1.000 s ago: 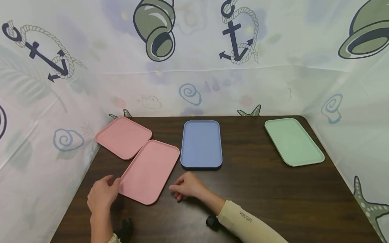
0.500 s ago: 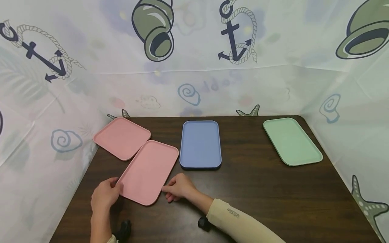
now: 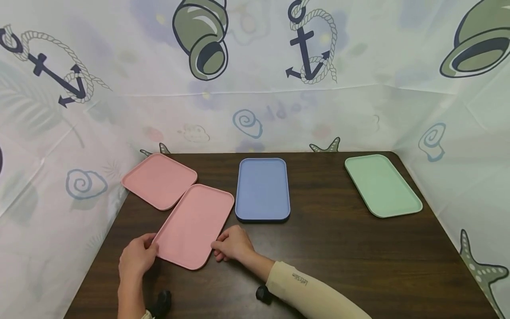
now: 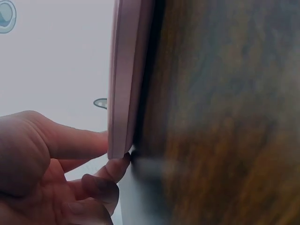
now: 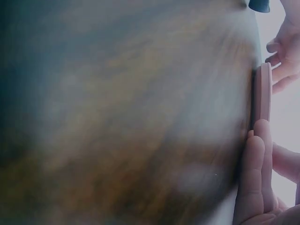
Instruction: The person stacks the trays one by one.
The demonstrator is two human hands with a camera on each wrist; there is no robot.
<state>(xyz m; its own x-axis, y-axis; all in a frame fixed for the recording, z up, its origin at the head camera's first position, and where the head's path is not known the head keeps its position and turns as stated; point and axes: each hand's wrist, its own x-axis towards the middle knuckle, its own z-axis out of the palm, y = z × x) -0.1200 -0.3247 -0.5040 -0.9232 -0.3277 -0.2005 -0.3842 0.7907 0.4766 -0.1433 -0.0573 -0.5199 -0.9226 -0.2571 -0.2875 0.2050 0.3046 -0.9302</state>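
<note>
- We see the near pink tray (image 3: 194, 227) on the left part of the table (image 3: 326, 257), between both hands; whether its near end is lifted we cannot tell.
- The left hand (image 3: 135, 257) grips its left edge. From the head its fingers are partly hidden; the left wrist view shows the thumb above and a fingertip below the rim.
- The right hand (image 3: 235, 243) pinches the opposite edge; in the right wrist view we find its thumb cut off by the border.
- Close behind lies the far pink tray (image 3: 159, 181).
- The blue tray (image 3: 263, 189), with a dark band at its base, and the green tray (image 3: 383, 186) appear only from the head.
- Both wrist views blur the table's grain.
</note>
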